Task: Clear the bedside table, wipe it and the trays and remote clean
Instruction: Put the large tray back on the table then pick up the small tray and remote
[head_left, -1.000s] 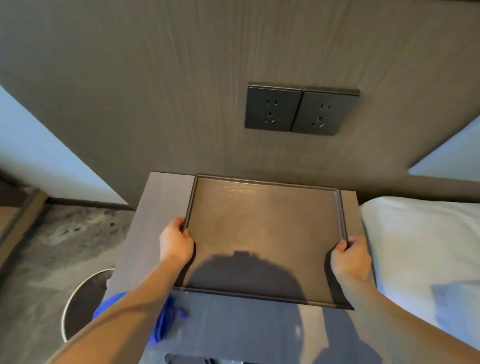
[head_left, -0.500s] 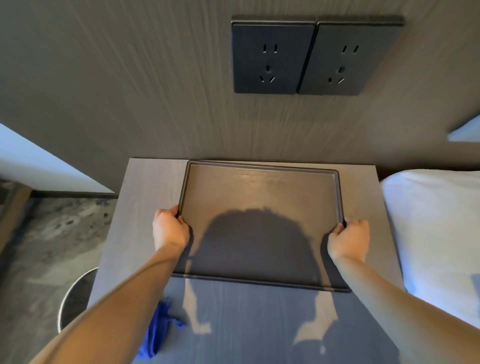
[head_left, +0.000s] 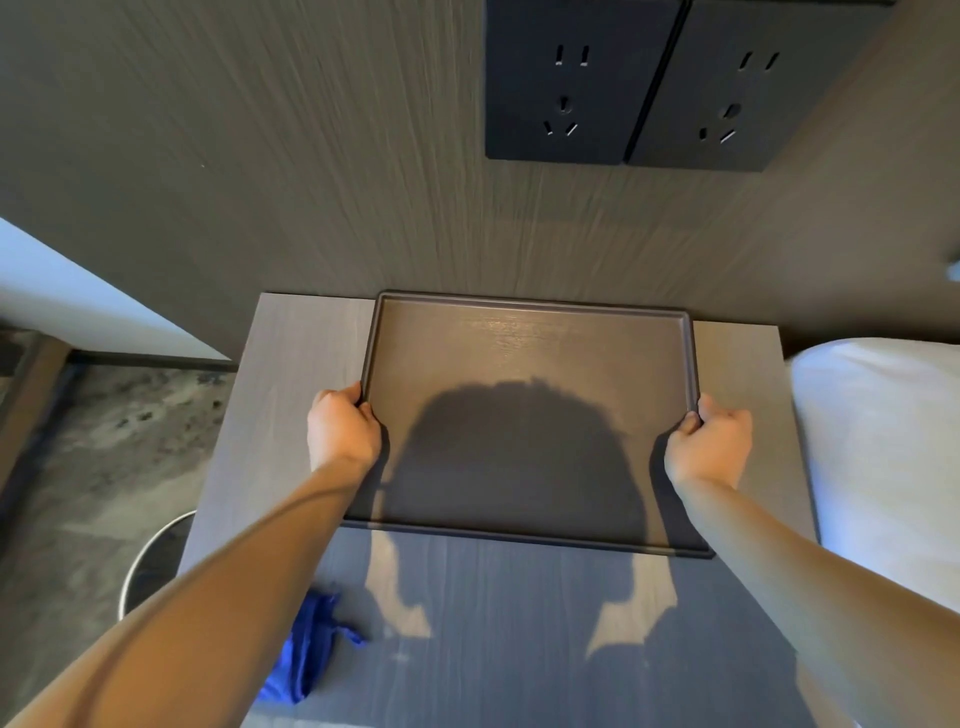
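Note:
A large dark brown rectangular tray (head_left: 530, 332) lies on the grey wood bedside table (head_left: 306, 353), its far rim close to the wall. My left hand (head_left: 340, 431) grips the tray's left rim and my right hand (head_left: 711, 441) grips its right rim. The tray holds nothing; my head's shadow falls across it. A crumpled blue cloth (head_left: 306, 654) lies on the table near its front left edge, partly hidden under my left forearm. No remote or smaller tray is in view.
Two dark wall sockets (head_left: 649, 83) sit on the wood-grain panel above the table. A white bed (head_left: 883, 447) borders the table on the right. On the left are a marbled floor and a round metal-rimmed bin (head_left: 150, 561).
The tray has moved back towards the wall and settled on the table, both hands staying on its side rims. The view has shifted closer and lower, so the sockets look larger.

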